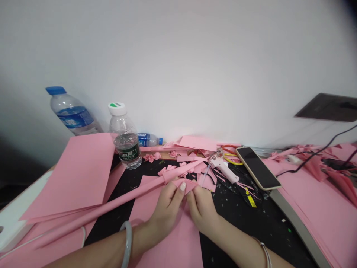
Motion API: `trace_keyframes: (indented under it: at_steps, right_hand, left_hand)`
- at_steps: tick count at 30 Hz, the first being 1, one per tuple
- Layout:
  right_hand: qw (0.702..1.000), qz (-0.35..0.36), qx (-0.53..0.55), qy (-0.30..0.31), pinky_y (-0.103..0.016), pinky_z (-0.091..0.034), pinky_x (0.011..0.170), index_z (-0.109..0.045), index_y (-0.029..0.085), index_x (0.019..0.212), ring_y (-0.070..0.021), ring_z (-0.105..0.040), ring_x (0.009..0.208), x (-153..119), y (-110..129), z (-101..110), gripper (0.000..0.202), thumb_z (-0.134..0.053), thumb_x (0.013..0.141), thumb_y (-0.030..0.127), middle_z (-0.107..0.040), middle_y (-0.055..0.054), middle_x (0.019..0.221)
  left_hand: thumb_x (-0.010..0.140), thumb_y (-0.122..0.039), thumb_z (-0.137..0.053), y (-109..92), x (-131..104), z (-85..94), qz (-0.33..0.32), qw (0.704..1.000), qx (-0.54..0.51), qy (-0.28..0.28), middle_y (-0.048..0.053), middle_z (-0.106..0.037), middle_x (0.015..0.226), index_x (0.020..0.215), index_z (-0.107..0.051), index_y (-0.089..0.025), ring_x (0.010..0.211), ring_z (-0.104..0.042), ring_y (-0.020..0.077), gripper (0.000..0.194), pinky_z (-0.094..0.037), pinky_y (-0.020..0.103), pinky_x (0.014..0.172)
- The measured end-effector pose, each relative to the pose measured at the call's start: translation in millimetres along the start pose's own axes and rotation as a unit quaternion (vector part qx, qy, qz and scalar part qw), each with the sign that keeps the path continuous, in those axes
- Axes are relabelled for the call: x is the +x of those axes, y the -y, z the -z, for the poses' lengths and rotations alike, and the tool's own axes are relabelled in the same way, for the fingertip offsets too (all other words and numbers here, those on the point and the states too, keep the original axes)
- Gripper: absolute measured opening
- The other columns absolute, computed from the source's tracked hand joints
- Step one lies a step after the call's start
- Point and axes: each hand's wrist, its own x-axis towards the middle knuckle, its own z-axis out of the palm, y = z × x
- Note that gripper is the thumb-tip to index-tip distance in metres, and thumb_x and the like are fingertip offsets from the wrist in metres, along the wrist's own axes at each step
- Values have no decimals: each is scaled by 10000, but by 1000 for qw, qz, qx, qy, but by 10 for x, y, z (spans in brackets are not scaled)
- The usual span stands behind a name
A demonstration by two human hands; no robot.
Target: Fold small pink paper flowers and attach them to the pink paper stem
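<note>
a: largest first?
b: white wall at the back; in front, black tabletop, littered with scraps.
a: paper stock?
b: pink stack on the right; pink sheets on the left; flat pink sheet at front centre. also noted: long pink tube, slanting from lower left towards the centre.
a: mid-sized items?
b: blue-capped bottle behind the left-hand sheets; white-capped bottle, upright, just beside; phone, screen up, near the pink stack.
a: condition of each grip?
b: left grip: thumb and fingers pinching. right grip: likewise. pale glue gun just beyond the right.
a: item pinched?
b: small folded pink paper, held between both, above the flat sheet. exact folds partly hidden by fingers.
a: smallest?
b: pink paper flowers, near the white-capped bottle.
</note>
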Motion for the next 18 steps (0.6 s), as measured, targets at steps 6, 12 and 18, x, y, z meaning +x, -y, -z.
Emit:
trace_keyframes:
  at_steps: [6,12,18]
  right_hand:
    - [999,-16,9,-35,-236,-401,484,-447,217,805,-137,-529,516,-23,45,-62,199,-340,895,75,-560,0,669]
    - [996,-71,58,-14,-225,-337,474,-404,219,702,-117,-450,486,18,25,-5,231,-379,919,146,-478,42,577]
    - [987,-129,91,10,-221,-296,475,-433,205,666,-109,-406,500,93,-46,43,252,-432,917,177,-429,53,568]
  left_hand:
    - [904,-417,-505,-60,-5,-58,-4,1000,-1,-16,-41,-429,600,783,-615,-190,525,-354,112,280,-376,255,560]
    - [899,-415,-518,-60,42,-12,-7,999,-15,-39,-12,-519,717,723,-539,-205,682,-493,148,275,-435,262,649]
    - [860,-321,-599,-77,172,91,7,999,-39,-11,11,-589,817,767,-591,-199,815,-544,173,154,-442,294,778]
